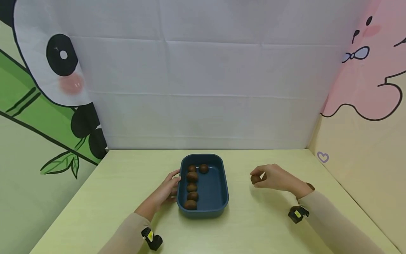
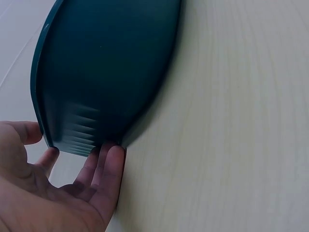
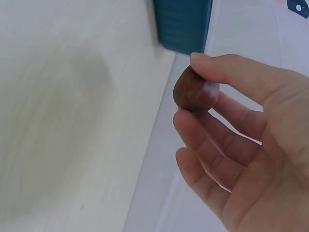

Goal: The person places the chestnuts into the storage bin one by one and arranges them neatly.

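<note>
White backdrop (image 1: 209, 70) stands along the far edge of the tabletop (image 1: 253, 225). Tabletop pale, light wood grain. Blue bin (image 1: 210, 194) upon it, upright, about midway between left and right edges, its far end near the far edge.

Hands well apart. Left hand (image 1: 165, 190): at the bin's left wall, fingers spread, tips touching the outside, thumb by the rim. Right hand (image 1: 275, 177): above the tabletop between bin and right edge, one brown nut (image 3: 195, 92) pinched between thumb and fingers, the lower fingers loosely bent. Black wrist cameras (image 1: 151, 239) at both sleeves.

Six more brown nuts (image 1: 191, 176) in the bin: five in a line along its left wall, one beside the farthest of these.
</note>
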Motion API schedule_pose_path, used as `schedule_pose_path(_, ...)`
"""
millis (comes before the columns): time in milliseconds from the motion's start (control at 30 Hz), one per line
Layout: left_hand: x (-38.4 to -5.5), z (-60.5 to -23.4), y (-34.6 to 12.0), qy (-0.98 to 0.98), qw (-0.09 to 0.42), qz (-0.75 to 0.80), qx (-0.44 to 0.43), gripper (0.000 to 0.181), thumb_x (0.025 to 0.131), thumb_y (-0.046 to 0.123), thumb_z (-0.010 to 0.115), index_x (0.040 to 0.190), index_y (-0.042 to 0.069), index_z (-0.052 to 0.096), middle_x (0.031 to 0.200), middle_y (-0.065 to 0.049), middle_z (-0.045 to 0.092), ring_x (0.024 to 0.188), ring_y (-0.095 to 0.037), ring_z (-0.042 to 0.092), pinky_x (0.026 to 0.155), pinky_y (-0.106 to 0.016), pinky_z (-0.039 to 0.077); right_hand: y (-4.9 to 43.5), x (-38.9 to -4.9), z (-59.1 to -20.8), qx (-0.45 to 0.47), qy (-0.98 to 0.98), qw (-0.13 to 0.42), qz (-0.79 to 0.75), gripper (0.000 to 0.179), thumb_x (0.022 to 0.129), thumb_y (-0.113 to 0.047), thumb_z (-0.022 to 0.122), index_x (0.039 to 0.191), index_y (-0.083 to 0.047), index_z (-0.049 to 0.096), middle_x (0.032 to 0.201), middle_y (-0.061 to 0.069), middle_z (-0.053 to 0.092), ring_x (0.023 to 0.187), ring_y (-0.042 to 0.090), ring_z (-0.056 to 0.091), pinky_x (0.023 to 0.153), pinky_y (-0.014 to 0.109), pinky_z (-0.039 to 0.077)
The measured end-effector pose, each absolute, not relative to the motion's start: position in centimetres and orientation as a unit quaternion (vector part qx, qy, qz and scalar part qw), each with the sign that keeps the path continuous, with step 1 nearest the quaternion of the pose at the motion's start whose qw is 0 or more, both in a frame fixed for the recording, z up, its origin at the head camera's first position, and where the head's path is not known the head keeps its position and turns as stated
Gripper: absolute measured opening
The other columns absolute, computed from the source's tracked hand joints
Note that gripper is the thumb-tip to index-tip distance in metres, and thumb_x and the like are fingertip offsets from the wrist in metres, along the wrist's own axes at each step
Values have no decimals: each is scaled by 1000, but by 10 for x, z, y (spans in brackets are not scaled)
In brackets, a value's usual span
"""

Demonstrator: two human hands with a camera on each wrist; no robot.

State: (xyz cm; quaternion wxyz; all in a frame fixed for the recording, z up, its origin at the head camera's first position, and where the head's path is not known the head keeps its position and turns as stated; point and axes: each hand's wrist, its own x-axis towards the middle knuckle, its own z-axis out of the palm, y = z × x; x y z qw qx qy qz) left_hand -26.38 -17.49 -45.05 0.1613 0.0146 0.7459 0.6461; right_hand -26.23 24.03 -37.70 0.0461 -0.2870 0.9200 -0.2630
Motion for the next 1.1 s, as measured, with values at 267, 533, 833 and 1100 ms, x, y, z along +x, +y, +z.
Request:
schedule_pose_path(267,-264,-451,-176,748,160,644,11,56,106,40,43,157,24,25,137,-24,53,105,-29,67,82,-42,53,192,-282,-362,-326,898,77,-286,35,89,-20,78,121,-9,69,105,-6,68,91,14,66,80,30,53)
schedule_pose_path(533,-263,-451,-177,746,160,646,14,58,105,41,44,157,24,25,137,-25,53,105,-30,67,82,-43,53,146,-307,-363,-366,876,111,-295,38,90,-21,77,125,-11,68,109,-7,68,95,14,67,79,28,53)
schedule_pose_path(833,-265,-451,-176,746,159,646,11,57,105,40,44,157,24,25,136,-24,53,102,-28,68,80,-41,53,102,-330,-383,-378,870,134,-287,40,90,-25,78,126,-11,68,116,-5,68,98,10,66,81,27,53)
schedule_pose_path(1100,-265,-450,-175,745,160,647,14,57,105,40,44,157,24,25,135,-24,53,102,-29,68,79,-41,53,81,-342,-397,-372,897,111,-212,38,88,-25,80,121,-10,70,117,-1,69,102,17,66,84,29,51)
